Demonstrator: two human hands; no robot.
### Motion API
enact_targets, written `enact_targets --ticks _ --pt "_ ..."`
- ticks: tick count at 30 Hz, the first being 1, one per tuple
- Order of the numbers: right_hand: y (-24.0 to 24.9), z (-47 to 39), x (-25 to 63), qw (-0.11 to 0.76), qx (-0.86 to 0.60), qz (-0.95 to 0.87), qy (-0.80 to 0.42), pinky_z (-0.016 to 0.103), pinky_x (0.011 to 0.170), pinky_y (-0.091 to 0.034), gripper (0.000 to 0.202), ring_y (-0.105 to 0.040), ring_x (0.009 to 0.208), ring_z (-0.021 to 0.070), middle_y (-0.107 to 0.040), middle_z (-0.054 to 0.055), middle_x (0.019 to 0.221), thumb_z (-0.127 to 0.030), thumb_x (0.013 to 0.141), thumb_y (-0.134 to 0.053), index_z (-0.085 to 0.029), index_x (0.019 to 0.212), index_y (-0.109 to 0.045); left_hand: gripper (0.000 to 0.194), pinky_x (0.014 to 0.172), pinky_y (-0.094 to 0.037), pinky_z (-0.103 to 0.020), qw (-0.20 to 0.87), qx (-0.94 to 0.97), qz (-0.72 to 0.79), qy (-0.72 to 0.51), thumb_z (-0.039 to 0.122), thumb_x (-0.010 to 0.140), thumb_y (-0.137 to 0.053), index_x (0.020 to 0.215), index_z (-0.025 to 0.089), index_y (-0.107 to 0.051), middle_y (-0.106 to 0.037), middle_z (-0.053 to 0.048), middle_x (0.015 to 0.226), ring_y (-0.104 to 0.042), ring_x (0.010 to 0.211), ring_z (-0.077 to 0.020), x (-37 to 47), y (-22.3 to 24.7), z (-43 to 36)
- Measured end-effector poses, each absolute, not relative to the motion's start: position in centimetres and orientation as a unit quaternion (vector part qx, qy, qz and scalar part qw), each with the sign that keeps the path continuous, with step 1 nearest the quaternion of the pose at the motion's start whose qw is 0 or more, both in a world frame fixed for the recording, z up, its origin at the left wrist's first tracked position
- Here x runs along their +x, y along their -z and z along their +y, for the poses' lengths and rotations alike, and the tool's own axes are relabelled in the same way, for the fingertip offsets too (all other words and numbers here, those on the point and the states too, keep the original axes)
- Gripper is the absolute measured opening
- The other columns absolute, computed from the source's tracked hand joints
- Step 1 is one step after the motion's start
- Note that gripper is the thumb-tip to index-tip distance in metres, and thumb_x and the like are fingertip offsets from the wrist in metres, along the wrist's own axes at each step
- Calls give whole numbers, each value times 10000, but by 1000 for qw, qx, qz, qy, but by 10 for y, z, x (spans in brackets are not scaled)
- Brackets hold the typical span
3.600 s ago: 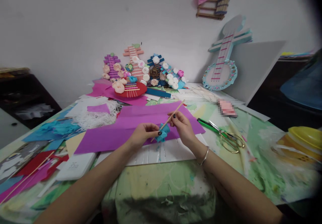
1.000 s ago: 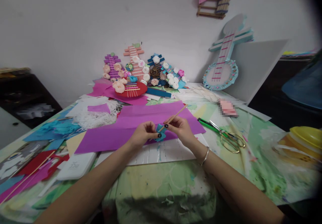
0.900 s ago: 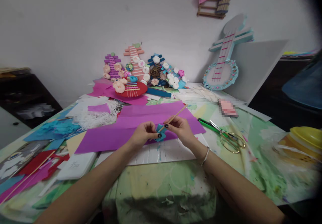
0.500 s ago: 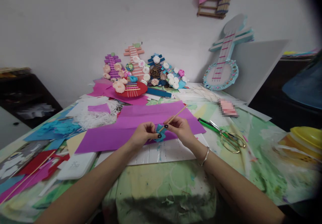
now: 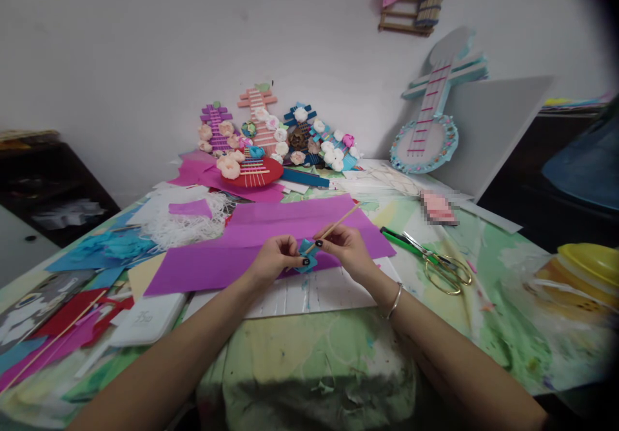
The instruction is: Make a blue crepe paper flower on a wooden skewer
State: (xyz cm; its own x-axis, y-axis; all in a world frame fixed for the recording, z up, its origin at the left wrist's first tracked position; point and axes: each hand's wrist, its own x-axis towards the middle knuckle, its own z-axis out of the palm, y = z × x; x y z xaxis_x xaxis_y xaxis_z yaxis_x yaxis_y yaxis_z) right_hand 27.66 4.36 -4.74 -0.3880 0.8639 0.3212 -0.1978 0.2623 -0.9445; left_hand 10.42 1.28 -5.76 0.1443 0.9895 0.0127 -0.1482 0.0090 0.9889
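My left hand (image 5: 276, 258) pinches a small piece of blue paper (image 5: 309, 264) at its left side. A thin wooden stick (image 5: 339, 222) slants up to the right from that paper, and the fingers of my right hand (image 5: 344, 245) are closed round it. Both hands are close together over a large purple sheet (image 5: 203, 266). Under its front edge a white board (image 5: 309, 299) with streaks on it shows.
Green-handled and gold-handled scissors (image 5: 447, 273) lie at right, near a yellow-lidded tub (image 5: 592, 266). A white power bank (image 5: 145, 321), paper scraps and white shreds (image 5: 188, 224) lie left. Decorated paper instruments (image 5: 258, 121) stand along the wall.
The blue paper and my left fingertips have shifted very slightly. Both hands keep their hold, and everything else is as it was.
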Motion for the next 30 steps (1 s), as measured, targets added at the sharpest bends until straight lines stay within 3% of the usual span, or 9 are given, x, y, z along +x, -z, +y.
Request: enact_targets --ticks 19,25,30 --pt "46 43 277 491 -279 -634 -528 280 625 -463 221 -569 646 138 -623 21 680 -358 644 -726 -168 731 -651 382 401 -294 -173 577 498 419 -494 79 486 -746 521 160 -375 -442 91 425 -391 368 -28 103 58 13" --pt "47 46 278 516 -294 -612 -522 265 578 -442 220 -547 605 128 -610 10 641 -347 628 -736 -165 711 -646 356 359 -239 -168 593 511 395 -481 158 538 -775 597 160 -424 -455 84 466 -373 350 -26 104 59 13" --pt "44 46 279 526 -297 -605 -519 272 587 -443 228 -557 620 137 -616 12 652 -353 618 -743 -165 702 -645 355 483 -378 -194 588 497 376 -516 305 582 -774 751 151 -502 -542 18 665 -517 550 -82 108 55 9"
